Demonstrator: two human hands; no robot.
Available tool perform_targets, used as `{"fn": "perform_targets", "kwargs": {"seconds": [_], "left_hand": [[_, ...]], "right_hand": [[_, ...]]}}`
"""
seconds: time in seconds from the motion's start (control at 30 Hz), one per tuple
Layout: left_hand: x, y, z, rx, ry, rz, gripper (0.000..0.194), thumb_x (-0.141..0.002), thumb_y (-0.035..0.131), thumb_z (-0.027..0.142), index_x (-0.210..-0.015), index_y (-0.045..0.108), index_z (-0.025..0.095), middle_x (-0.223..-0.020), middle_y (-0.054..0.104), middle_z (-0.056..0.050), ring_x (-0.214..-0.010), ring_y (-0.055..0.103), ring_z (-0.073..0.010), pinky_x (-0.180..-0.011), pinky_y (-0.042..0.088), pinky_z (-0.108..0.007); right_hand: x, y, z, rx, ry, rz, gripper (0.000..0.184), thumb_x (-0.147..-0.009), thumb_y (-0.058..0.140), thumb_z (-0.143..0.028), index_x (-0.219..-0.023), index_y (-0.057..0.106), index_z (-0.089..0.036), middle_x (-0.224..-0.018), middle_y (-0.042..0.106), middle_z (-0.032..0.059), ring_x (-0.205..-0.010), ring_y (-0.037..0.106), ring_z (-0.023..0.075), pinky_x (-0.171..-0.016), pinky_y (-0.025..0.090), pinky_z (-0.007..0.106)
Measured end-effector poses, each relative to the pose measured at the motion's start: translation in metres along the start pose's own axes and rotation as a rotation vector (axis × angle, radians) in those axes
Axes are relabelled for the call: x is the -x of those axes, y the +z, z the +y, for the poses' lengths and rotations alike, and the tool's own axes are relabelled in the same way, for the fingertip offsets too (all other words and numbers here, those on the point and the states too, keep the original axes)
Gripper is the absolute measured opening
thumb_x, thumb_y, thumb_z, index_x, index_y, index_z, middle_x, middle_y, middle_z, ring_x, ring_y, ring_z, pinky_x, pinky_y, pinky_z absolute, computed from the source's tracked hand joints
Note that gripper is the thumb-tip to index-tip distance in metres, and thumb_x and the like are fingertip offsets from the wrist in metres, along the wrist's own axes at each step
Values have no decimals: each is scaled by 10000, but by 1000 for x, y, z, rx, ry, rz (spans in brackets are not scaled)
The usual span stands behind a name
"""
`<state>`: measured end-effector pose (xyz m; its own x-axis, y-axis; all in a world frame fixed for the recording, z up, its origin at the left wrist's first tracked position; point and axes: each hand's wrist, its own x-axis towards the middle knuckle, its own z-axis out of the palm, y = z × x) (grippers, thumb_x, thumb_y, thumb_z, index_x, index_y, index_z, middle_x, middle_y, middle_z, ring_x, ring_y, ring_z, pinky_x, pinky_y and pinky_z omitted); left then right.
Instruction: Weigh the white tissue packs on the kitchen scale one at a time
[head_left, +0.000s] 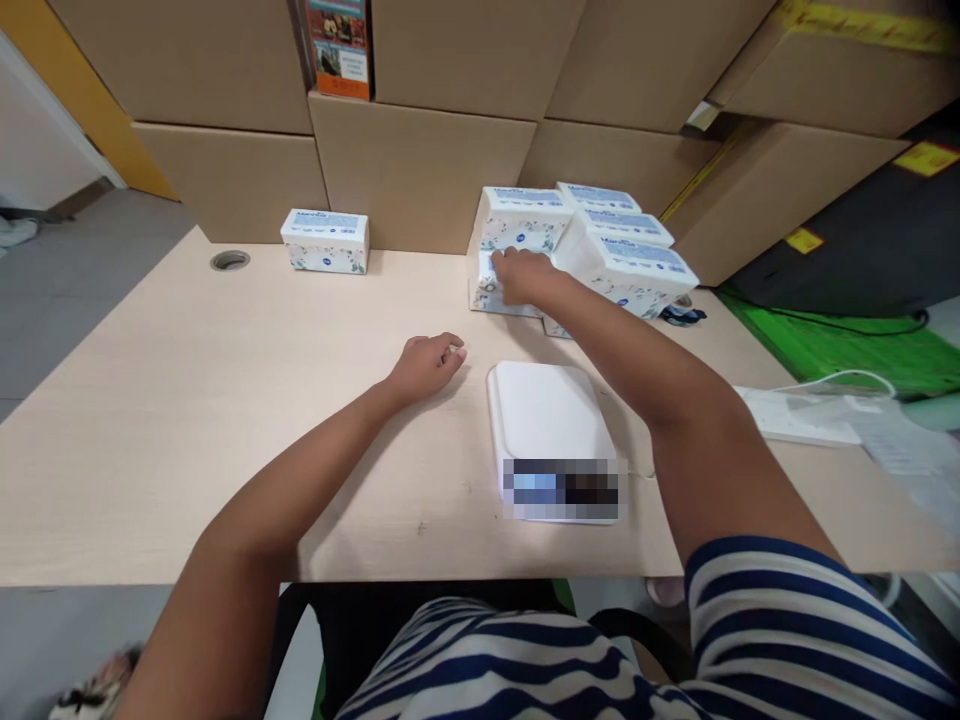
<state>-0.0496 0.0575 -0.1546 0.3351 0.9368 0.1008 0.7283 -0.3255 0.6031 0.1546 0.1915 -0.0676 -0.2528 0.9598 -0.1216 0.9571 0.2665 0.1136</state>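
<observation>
Packs of tissues wrapped in white plastic with blue print are piled near the boxes. My right hand (523, 275) reaches to the left column of the pile, its fingers curled against the lower tissue pack (484, 288). Another tissue pack (525, 218) lies on top of that one. Beside them stand several more packs, the nearest tissue pack (637, 270) partly behind my forearm. Resting on the table, my left hand (427, 368) has loosely bent fingers and holds nothing. Between my forearms lies a white scale (551, 410) with a blurred-out display.
One single tissue pack (326, 242) sits at the back left of the table (225, 400), near a round cable hole (230, 260). Stacked cardboard boxes (427, 180) wall off the far edge. A white power strip (806, 415) lies on the right.
</observation>
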Motion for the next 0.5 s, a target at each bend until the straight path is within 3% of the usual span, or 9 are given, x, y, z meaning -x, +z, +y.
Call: {"fn": "perform_targets", "kwargs": {"seconds": [0.17,0.27,0.33,0.4,0.5], "left_hand": [[5,4,3,-6,-5,-44,356,-1159,501,320,-1398,727,183,-1077,872,-55,-1119,811,-251,-1332,428,-495],[8,5,4,-2,-18,-35,345,-1161,524,334,-1402,729,194,-1159,885,-61,-1155,819,-246,-1339,427,-489],[10,6,5,-8,-4,-23,344,-1155,554,341,-1416,724,196,-1178,887,-66,-1184,825,-248,-1329,439,-476],[12,6,4,-23,26,-17,305,-1132,605,359,-1346,752,199,-1158,892,-64,-1184,834,-255,-1291,474,-453],[13,5,0,-110,59,-82,178,-1049,682,319,-1021,788,179,-1107,897,-78,-1121,851,-280,-1189,535,-430]], "right_hand": [[12,-25,-29,21,-49,63,716,-955,774,-609,-1477,659,-133,-1544,674,303,-1477,583,502,-1176,529,650],[-10,-40,-77,-56,-157,114,513,-1040,638,-604,-1329,744,-193,-1431,771,229,-1321,703,424,-1106,579,577],[-37,-44,-120,-143,-232,137,474,-1058,621,-589,-1339,746,-230,-1405,803,175,-1251,746,363,-1072,597,506],[-69,-46,-162,-227,-272,166,542,-1044,667,-592,-1448,701,-233,-1502,769,169,-1331,733,339,-1107,590,462],[-112,-45,-211,-317,-269,224,828,-949,749,-744,-1544,639,-179,-1615,671,260,-1495,647,415,-1200,556,549]]}}
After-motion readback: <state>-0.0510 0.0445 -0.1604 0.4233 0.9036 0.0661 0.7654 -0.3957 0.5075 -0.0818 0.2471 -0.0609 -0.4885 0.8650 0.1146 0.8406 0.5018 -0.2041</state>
